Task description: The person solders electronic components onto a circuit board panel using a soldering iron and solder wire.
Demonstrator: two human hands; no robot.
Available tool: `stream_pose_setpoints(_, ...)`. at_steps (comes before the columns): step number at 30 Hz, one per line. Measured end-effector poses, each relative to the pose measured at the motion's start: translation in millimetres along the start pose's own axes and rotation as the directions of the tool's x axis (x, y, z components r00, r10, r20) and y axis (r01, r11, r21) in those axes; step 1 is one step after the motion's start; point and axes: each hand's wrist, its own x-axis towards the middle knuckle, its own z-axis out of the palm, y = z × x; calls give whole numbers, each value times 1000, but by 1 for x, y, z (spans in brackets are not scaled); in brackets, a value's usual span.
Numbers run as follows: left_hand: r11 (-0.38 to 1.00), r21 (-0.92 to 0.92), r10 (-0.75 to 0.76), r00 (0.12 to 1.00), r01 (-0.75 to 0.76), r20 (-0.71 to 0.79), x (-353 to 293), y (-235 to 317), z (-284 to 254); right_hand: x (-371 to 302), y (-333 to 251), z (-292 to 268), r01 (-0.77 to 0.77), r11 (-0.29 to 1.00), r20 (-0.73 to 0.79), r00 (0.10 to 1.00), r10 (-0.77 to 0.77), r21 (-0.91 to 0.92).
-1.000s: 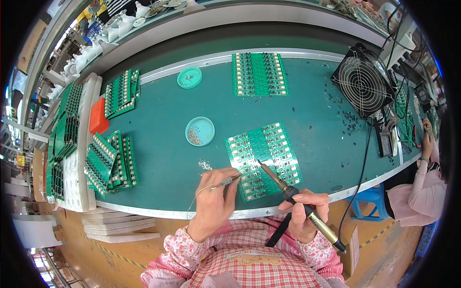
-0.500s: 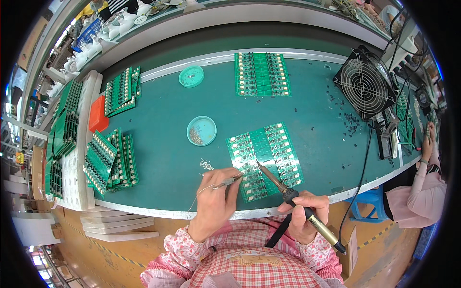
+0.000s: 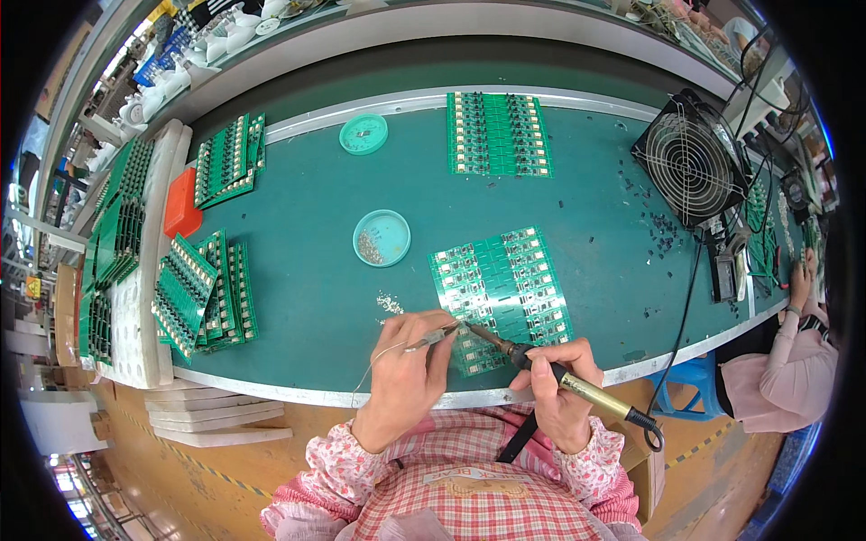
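Lying slightly askew near the front edge of the green table (image 3: 302,270), the circuit board panel (image 3: 502,293) is flat, rectangular and bright green, with two bands of small pale squares and dark parts flanking a plainer middle strip; a glare whitens part of its left half. The left hand (image 3: 406,374) has its grip closed, thumb and fingers pinching a slim holder (image 3: 428,340) from which a thin wire (image 3: 368,370) trails. The right hand (image 3: 561,389) grasps a soldering iron (image 3: 586,390) by its dark collar and gold handle, fingers wrapped snugly. Both tool tips converge over the panel's lower left; whether they touch it, I cannot tell.
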Motion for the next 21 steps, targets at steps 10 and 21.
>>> stream_pose_setpoints(10,1000,-17,-11,1000,10,-10,0,0,1,1,-1,6,12,999,24,1000,-11,-50)
stream_pose_setpoints(21,1000,-11,-4,1000,4,-5,0,0,1,-2,5,9,233,945,79,972,-220,-229)
